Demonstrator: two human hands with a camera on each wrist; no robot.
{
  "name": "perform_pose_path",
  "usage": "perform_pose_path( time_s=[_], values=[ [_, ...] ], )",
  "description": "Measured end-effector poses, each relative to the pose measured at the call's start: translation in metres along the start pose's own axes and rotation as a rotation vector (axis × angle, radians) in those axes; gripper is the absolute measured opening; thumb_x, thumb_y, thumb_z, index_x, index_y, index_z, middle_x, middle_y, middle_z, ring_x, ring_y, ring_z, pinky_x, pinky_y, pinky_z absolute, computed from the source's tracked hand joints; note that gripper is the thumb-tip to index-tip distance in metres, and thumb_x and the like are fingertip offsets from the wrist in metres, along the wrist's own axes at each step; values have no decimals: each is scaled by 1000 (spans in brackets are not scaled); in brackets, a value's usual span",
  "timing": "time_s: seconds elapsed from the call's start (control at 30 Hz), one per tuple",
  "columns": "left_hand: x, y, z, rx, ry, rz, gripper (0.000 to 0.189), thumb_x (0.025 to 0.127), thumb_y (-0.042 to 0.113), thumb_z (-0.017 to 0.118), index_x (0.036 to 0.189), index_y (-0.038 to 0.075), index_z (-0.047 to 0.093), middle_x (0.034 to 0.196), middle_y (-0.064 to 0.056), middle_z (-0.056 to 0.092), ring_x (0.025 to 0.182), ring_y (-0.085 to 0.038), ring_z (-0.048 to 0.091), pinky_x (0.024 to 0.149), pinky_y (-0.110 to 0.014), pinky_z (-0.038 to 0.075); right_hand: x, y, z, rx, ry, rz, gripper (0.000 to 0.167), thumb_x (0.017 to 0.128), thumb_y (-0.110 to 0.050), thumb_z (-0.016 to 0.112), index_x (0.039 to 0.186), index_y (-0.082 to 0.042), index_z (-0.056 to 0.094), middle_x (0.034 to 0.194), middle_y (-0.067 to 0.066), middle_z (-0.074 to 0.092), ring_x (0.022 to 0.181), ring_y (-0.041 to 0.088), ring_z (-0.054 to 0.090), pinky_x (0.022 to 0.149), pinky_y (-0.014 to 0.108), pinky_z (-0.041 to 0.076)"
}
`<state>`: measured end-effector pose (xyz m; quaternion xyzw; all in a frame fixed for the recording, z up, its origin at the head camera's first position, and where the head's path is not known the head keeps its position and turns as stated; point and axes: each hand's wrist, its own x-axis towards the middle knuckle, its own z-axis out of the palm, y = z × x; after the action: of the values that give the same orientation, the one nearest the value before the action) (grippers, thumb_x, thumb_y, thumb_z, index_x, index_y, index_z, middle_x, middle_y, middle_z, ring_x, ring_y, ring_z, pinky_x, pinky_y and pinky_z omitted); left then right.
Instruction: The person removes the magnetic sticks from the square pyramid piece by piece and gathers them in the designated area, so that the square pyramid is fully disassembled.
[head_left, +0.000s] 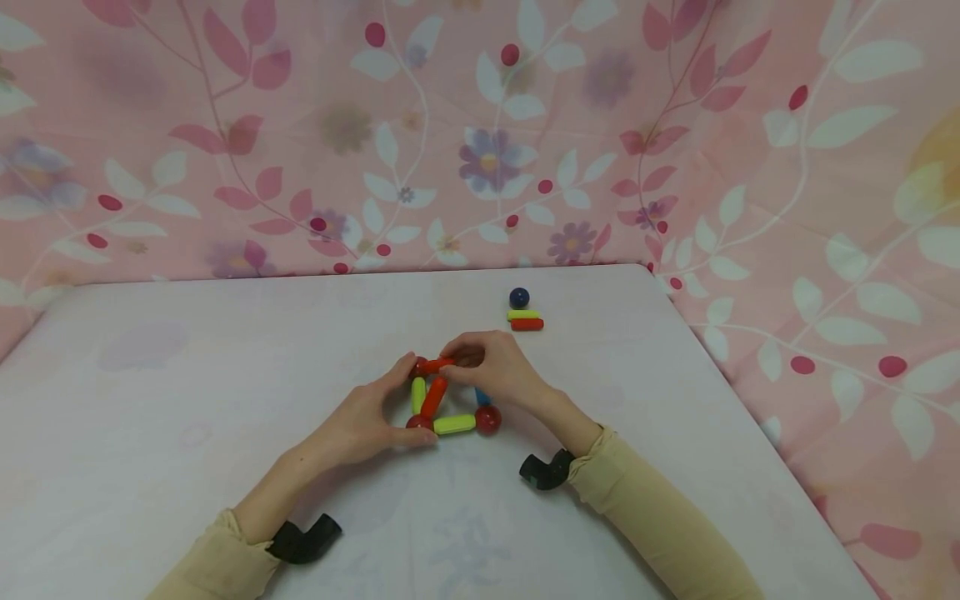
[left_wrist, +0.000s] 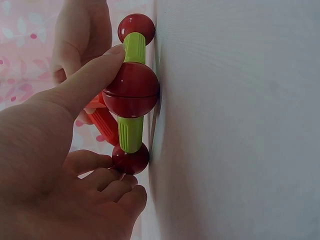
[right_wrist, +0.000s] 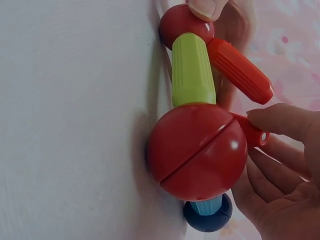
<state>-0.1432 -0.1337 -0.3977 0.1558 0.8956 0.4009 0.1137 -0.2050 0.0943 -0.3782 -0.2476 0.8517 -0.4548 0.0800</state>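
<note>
A four-sided frame of magnetic building balls and rods lies on the table. It has a near-left red ball (head_left: pixel 420 426), a yellow-green rod (head_left: pixel 455 425), a near-right red ball (head_left: pixel 488 419) and a blue rod (head_left: pixel 482 397). A dark blue ball (right_wrist: pixel 208 219) shows beyond that corner in the right wrist view. My left hand (head_left: pixel 358 423) grips the frame's left side, thumb at the near ball, fingertips at the far red ball (left_wrist: pixel 131 159). A red rod (head_left: pixel 433 399) slants up from the near-left ball. My right hand (head_left: pixel 498 367) pinches another red rod (right_wrist: pixel 252 131) by the far-left ball.
Behind the frame lie a loose dark blue ball (head_left: pixel 519 297), a yellow-green rod (head_left: pixel 523 315) and a red rod (head_left: pixel 527 325). The white-covered table (head_left: pixel 187 358) meets a pink floral cloth (head_left: pixel 450 125) at its back and right edges. Each wrist carries a black camera mount (head_left: pixel 303 540).
</note>
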Motion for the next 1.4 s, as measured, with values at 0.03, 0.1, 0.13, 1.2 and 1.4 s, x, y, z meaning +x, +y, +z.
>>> perform_pose_path(
  time_s=[0.03,0.1,0.13,1.2,1.4],
  values=[
    [0,0,0,-1,-1,-2,109,77,51,83,160,15,22,165,-7,26,152,-33,25,116,-62,28,0,0,0,-2,0,1,19,91,-17,74,110,-12,74,102,-2,75,90,11,69,84,25,57],
    [0,0,0,-1,-3,-4,109,77,52,82,160,15,22,165,-7,26,152,-33,25,116,-62,28,0,1,0,-3,0,2,20,91,-17,74,110,-12,74,102,-2,75,91,12,69,85,25,57],
    [0,0,0,-2,-3,-5,109,76,52,82,160,15,22,165,-7,26,152,-33,25,116,-62,28,0,1,0,-3,0,1,20,91,-17,74,110,-12,73,103,-1,75,92,12,69,85,26,57],
    [1,0,1,-2,-1,-13,110,76,52,83,160,14,23,164,-7,27,151,-33,27,116,-61,28,2,4,-3,1,-4,21,19,92,-9,72,111,-10,73,105,2,74,93,15,69,87,28,58],
    [0,0,1,5,-2,-20,110,76,52,83,160,15,23,164,-7,28,151,-33,26,116,-62,29,2,6,-8,-16,2,6,19,93,-11,71,112,-12,73,105,0,74,95,14,69,89,29,57]
  ],
)
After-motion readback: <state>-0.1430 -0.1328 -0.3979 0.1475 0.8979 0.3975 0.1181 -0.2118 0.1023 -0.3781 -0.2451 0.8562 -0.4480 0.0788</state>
